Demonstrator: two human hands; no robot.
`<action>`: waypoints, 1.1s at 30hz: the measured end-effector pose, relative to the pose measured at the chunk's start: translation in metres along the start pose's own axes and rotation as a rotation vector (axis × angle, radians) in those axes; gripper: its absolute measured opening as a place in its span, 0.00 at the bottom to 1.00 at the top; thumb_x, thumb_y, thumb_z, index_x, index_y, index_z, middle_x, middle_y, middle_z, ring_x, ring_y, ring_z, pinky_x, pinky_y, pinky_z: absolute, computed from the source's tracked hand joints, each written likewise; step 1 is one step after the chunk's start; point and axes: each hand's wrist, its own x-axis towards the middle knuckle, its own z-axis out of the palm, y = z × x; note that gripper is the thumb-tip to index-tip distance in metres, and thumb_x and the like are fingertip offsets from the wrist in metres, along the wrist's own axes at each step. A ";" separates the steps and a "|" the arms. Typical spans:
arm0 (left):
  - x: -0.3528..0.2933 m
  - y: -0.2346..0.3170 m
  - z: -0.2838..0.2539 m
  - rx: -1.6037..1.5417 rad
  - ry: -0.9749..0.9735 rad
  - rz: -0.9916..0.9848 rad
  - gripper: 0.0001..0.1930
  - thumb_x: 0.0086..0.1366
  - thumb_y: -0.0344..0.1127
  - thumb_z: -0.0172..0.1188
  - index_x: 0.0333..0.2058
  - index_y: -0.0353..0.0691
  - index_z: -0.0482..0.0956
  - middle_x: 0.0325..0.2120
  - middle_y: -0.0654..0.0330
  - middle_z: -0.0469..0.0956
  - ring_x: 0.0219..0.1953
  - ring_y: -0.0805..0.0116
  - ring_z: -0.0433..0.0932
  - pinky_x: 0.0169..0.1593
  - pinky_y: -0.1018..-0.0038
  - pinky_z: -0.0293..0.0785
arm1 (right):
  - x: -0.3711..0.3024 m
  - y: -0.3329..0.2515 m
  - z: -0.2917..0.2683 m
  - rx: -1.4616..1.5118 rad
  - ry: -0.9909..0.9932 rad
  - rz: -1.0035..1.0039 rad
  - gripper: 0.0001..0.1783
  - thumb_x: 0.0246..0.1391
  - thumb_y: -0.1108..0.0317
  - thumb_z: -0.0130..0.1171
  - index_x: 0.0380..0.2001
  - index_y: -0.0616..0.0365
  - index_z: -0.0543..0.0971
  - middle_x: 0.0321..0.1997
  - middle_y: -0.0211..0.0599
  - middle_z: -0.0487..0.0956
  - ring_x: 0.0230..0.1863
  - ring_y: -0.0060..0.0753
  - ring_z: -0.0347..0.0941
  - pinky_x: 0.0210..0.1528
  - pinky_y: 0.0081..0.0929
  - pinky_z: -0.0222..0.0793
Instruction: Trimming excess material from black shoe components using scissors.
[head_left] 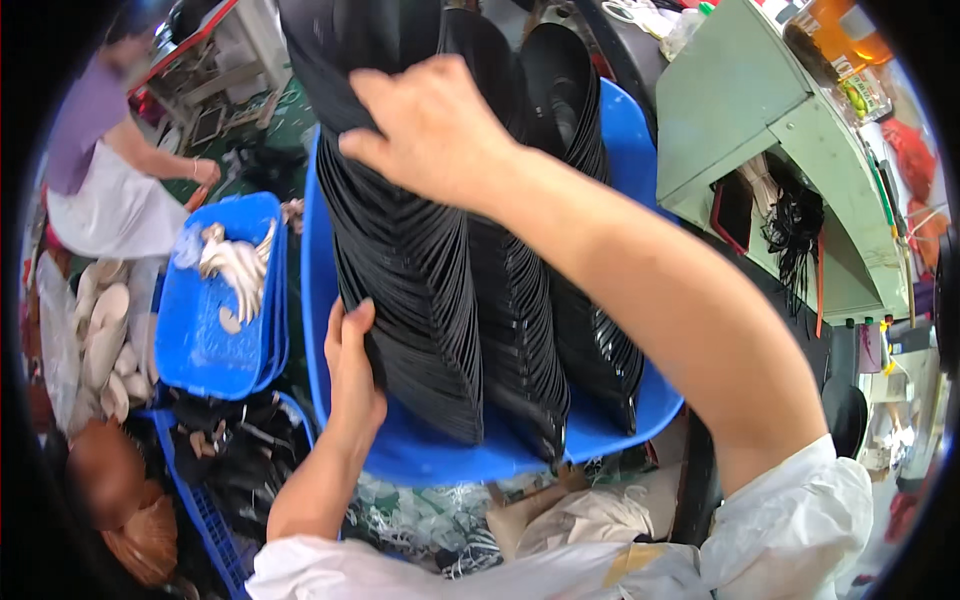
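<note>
Three long stacks of thin black insoles stand side by side in a large blue tub (318,370). My left hand (352,375) is against the lower left side of the left stack (420,300), thumb up and the other fingers partly hidden by the pieces. Across the stacks reaches my right arm; my right hand (430,135) is over the upper part of the same stack, thumb and forefinger apart, slightly blurred. Beside it are the middle stack (510,330) and the right stack (600,340), untouched by either hand.
At left a smaller blue basin (205,345) holds pale pieces, and a blue crate (215,530) holds dark ones. A co-worker (110,150) bends at the upper left. Pale green cabinet (730,120) stands at right, with black straps hanging in it. Plastic scraps (410,515) litter the floor.
</note>
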 end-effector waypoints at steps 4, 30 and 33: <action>0.036 -0.030 -0.021 0.018 0.002 -0.304 0.28 0.63 0.48 0.50 0.55 0.34 0.66 0.53 0.52 0.70 0.54 0.60 0.69 0.58 0.68 0.62 | -0.055 0.039 0.065 0.119 -0.310 0.189 0.34 0.55 0.50 0.52 0.53 0.70 0.66 0.33 0.50 0.78 0.42 0.48 0.74 0.55 0.41 0.61; 0.159 0.039 0.113 1.820 0.159 0.714 0.41 0.60 0.58 0.49 0.63 0.36 0.52 0.27 0.44 0.80 0.34 0.47 0.79 0.45 0.60 0.68 | -0.156 0.126 0.013 -0.221 -0.722 0.281 0.31 0.53 0.45 0.52 0.59 0.41 0.66 0.64 0.23 0.64 0.43 0.36 0.76 0.52 0.39 0.63; 0.164 0.023 0.128 1.947 0.135 0.752 0.40 0.60 0.57 0.49 0.63 0.35 0.52 0.31 0.44 0.80 0.34 0.50 0.80 0.46 0.60 0.66 | -0.159 0.123 0.014 -0.223 -0.695 0.298 0.30 0.53 0.49 0.55 0.59 0.42 0.66 0.65 0.25 0.63 0.51 0.37 0.72 0.54 0.41 0.62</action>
